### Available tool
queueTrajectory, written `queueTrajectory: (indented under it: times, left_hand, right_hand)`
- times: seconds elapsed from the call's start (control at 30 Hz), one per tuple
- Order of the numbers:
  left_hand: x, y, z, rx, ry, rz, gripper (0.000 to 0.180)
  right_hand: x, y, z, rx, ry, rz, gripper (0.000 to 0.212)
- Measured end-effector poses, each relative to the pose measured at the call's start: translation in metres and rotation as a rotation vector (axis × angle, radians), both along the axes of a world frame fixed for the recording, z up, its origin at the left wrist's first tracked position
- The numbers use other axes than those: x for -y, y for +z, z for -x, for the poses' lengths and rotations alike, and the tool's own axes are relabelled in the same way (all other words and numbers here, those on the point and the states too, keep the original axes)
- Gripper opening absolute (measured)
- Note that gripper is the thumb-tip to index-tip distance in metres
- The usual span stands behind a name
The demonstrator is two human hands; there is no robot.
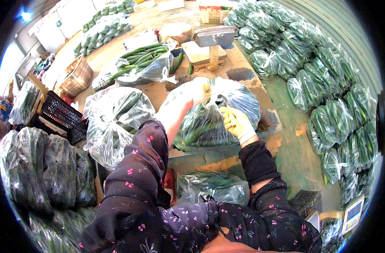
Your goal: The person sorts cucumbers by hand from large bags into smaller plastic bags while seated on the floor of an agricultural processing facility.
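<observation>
A clear plastic bag of cucumbers [196,130] sits on the worn table [267,103] directly in front of the person, its top gathered into creases. The gloved left hand [198,92] is clenched on that gathered plastic. The gloved right hand [236,122] is just beside it, fingers bent against the bag's right side; whether they pinch the plastic I cannot tell. The hands are near each other but apart. Just left is a tied bag [116,126]. Farther back, an open bag [152,75] shows loose cucumbers, with a scale [205,52] to its right. Bagged cucumbers are heaped along the right wall [323,86], and a black crate [63,111] leans at left.
</observation>
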State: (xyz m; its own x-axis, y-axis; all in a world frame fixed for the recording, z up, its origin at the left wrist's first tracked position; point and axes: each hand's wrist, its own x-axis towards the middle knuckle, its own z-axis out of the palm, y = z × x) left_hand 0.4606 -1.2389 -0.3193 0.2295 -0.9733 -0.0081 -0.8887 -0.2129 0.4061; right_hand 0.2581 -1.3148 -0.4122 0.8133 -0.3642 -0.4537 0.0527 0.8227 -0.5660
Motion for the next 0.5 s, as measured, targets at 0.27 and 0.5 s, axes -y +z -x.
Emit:
queueTrajectory:
  times: [0.27, 0.5]
  left_hand:
    - [0.002, -0.022, -0.016, 0.099, 0.034, 0.051, 0.032]
    - [-0.011, -0.013, -0.006, 0.065, 0.022, 0.091, 0.032]
  right_hand:
    - [0.017, -0.001, -0.028, 0.286, 0.093, -0.250, 0.037]
    - [0.001, 0.011, -0.016, 0.300, 0.037, -0.227, 0.036]
